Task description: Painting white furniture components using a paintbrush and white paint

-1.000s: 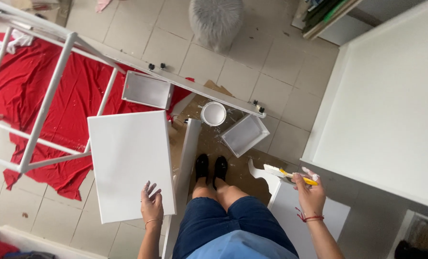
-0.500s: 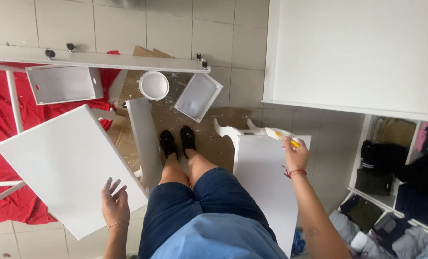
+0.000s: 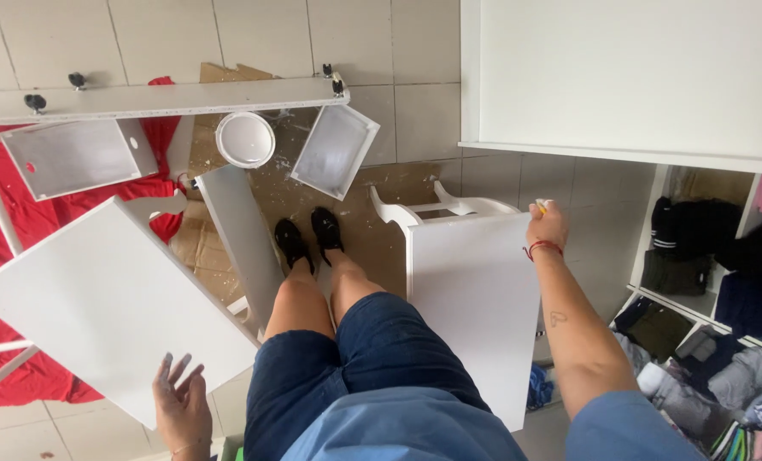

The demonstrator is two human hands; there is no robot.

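My left hand [image 3: 182, 403] is at the bottom left, fingers spread, its fingertips against the near edge of a large white board [image 3: 99, 303] that lies tilted. My right hand [image 3: 548, 228] is closed around a small yellow tool, only its tip showing, at the top right corner of a second white panel [image 3: 475, 299] that stands beside my right leg. Behind that panel a white curved furniture part [image 3: 449, 207] rests on the floor. My black shoes stand on brown cardboard [image 3: 372, 248].
A long white board [image 3: 249, 243] leans by my left leg. A white round tub [image 3: 245, 139], two white trays [image 3: 336, 150] and a white frame rail [image 3: 159, 97] lie ahead. Red cloth [image 3: 22, 222] covers the left floor. A white wardrobe [image 3: 629, 77] with clothes stands right.
The view has swung further right and closer. My right hand has moved to the corner of the standing panel. My left hand stays at the big board's edge.
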